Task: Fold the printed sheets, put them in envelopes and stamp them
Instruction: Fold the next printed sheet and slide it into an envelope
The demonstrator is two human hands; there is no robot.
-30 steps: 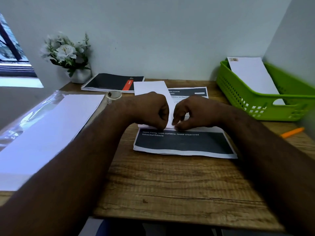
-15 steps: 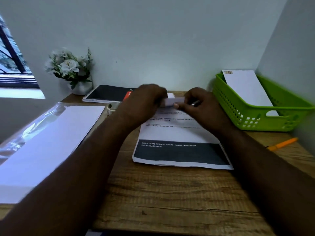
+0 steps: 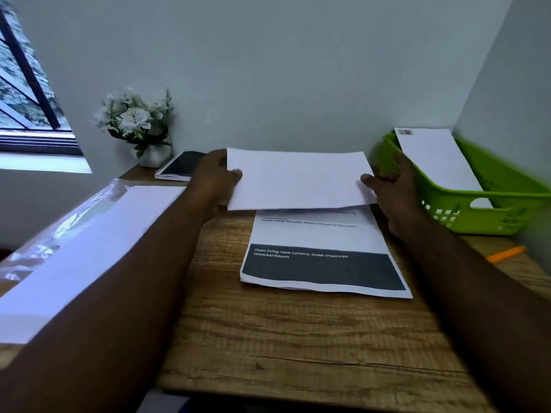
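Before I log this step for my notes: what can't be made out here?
- Head view: printed face of the lifted sheet, turned away.
- Top of the printed stack, hidden by that sheet.
- Stamp on the envelope in the green basket: too small.
- Both hands' fingers behind the paper.

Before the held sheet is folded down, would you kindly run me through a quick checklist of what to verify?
1. Left hand grips the sheet at its left edge: ok.
2. Right hand grips the right edge: ok.
3. Sheet lifted above the printed stack: ok.
4. Sheet's edges aligned for a straight fold: cannot tell, its far side is hidden.
5. Bare desk in front of the stack for pressing a crease: ok.
6. Envelopes at hand on the left: ok; a stamped one lies in the green basket.
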